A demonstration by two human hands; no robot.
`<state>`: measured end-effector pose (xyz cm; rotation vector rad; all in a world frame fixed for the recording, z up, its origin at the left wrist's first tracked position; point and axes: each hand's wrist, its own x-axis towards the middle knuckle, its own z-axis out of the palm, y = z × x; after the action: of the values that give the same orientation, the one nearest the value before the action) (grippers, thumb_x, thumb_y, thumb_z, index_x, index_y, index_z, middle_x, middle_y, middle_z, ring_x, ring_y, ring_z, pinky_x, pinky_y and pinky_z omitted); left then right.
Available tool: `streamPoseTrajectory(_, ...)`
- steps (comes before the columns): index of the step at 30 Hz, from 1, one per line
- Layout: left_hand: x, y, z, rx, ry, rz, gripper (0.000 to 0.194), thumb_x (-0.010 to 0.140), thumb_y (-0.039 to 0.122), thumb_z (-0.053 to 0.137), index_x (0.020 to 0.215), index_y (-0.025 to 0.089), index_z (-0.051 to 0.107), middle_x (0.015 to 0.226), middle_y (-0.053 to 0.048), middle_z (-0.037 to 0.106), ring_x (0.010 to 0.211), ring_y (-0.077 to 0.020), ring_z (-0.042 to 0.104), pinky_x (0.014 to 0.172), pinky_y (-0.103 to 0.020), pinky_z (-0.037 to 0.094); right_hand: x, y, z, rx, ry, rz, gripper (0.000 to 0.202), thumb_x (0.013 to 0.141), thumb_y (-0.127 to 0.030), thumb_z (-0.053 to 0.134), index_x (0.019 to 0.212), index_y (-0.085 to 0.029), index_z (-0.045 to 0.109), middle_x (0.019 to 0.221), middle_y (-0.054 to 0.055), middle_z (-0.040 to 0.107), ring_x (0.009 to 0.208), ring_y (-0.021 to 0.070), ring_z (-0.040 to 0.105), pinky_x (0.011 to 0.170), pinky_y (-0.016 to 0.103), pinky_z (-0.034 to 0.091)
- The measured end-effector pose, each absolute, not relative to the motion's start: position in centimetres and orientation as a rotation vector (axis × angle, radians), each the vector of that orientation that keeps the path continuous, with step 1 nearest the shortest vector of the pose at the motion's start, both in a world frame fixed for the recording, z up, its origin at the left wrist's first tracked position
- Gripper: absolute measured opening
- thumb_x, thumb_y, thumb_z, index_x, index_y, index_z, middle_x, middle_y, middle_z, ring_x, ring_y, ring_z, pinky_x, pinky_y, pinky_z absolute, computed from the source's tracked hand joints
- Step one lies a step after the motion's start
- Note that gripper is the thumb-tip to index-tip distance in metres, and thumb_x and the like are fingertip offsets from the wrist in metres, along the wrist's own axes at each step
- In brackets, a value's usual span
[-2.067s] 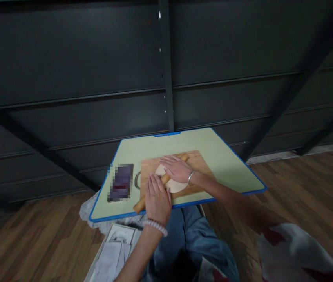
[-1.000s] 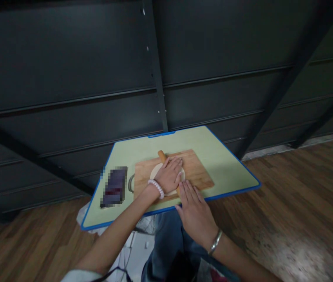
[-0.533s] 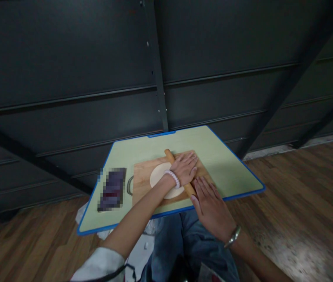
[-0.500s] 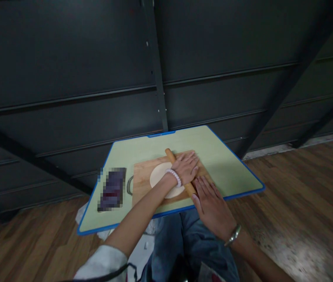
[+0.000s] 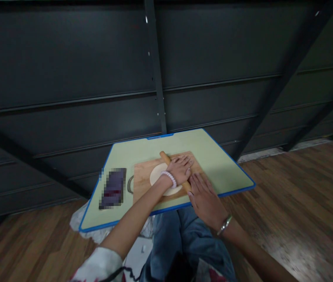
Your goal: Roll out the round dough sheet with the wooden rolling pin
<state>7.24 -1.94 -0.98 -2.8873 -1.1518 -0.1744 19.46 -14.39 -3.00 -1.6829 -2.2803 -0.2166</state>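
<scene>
A wooden rolling pin (image 5: 165,157) lies slantwise over a wooden cutting board (image 5: 141,178). Beneath it, a flat pale round of dough (image 5: 156,174) is partly covered by my left forearm and hand. My left hand (image 5: 179,169) presses flat on the middle of the pin, its fingers stretched to the right; a beaded bracelet circles that wrist. Over the pin's near end rests my right hand (image 5: 206,197), palm down with fingers extended, a metal bangle at its wrist. Both hands touch the pin without wrapping round it.
The board sits on a small pale-green table (image 5: 225,170) with a blue rim, above my legs. A dark pixelated flat object (image 5: 113,188) lies at the table's left. A metal handle (image 5: 130,184) projects from the board's left side. A dark panelled wall (image 5: 96,121) stands behind.
Both hands and the rolling pin have shifted slightly left, toward the dough's middle. The view has also moved a little.
</scene>
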Motion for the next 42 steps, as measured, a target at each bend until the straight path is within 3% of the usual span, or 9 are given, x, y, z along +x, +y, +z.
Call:
streamPoseTrajectory(9, 1.2, -7.1, -1.6, -2.719, -1.343, -0.310, 0.053, 0.096, 0.035, 0.027, 0.138, 0.004, 0.039, 0.145, -0.018, 0.039, 0.137, -0.0245, 0.032, 0.111, -0.041, 0.028, 17.2, -15.3, -2.7, -1.608, -2.341, -0.263, 0.049, 0.094, -0.029, 0.039, 0.135, -0.003, 0.045, 0.141, 0.018, 0.045, 0.135, 0.0276, 0.034, 0.112, 0.046, 0.024)
streamPoseTrajectory(12, -0.4, -10.4, -2.1, -2.618, -1.400, -0.396, 0.051, 0.096, 0.038, 0.030, 0.137, 0.008, 0.040, 0.141, -0.016, 0.045, 0.132, -0.0248, 0.039, 0.110, -0.043, 0.031, 17.4, -15.2, -2.9, -1.595, -2.339, -0.268, 0.048, 0.094, -0.032, 0.041, 0.133, -0.005, 0.048, 0.140, 0.017, 0.047, 0.133, 0.0280, 0.036, 0.112, 0.048, 0.024)
streamPoseTrajectory(19, -0.7, -14.9, -2.7, -2.441, -1.549, -0.409, 0.052, 0.095, 0.037, 0.035, 0.140, 0.010, 0.037, 0.142, -0.014, 0.045, 0.130, -0.0275, 0.040, 0.106, -0.044, 0.034, 18.5, -13.3, -3.8, -1.494, -2.332, -0.258, 0.050, 0.095, -0.037, 0.041, 0.132, -0.004, 0.048, 0.139, 0.018, 0.047, 0.133, 0.0274, 0.035, 0.111, 0.046, 0.024)
streamPoseTrajectory(26, 0.5, -11.2, -2.1, -2.239, -1.830, -0.265, 0.060, 0.095, 0.045, 0.030, 0.139, 0.005, 0.038, 0.142, -0.021, 0.042, 0.130, -0.0345, 0.039, 0.093, -0.051, 0.041, 18.9, -8.8, -2.6, -1.438, -2.346, -0.174, 0.045, 0.095, -0.035, 0.038, 0.132, -0.010, 0.048, 0.139, 0.014, 0.048, 0.133, 0.0238, 0.035, 0.112, 0.044, 0.022)
streamPoseTrajectory(37, -1.3, -3.9, -1.9, -2.309, -1.987, -0.297, 0.052, 0.097, 0.040, 0.022, 0.128, 0.009, 0.050, 0.139, -0.016, 0.047, 0.134, -0.0288, 0.035, 0.102, -0.045, 0.036, 17.6, 0.6, -1.7, -1.488, -2.436, -0.042, 0.043, 0.098, -0.033, 0.030, 0.129, -0.009, 0.048, 0.133, 0.015, 0.054, 0.130, 0.0218, 0.042, 0.106, 0.037, 0.029)
streamPoseTrajectory(42, -2.2, -0.6, -1.3, -2.381, -2.053, -0.337, 0.045, 0.098, 0.034, 0.022, 0.112, 0.011, 0.057, 0.123, -0.015, 0.058, 0.119, -0.0245, 0.051, 0.097, -0.040, 0.041, 16.4, 5.3, -1.9, -1.607, -2.432, 0.150, 0.048, 0.098, -0.040, 0.027, 0.132, -0.010, 0.044, 0.137, 0.017, 0.049, 0.128, 0.0230, 0.043, 0.103, 0.036, 0.033)
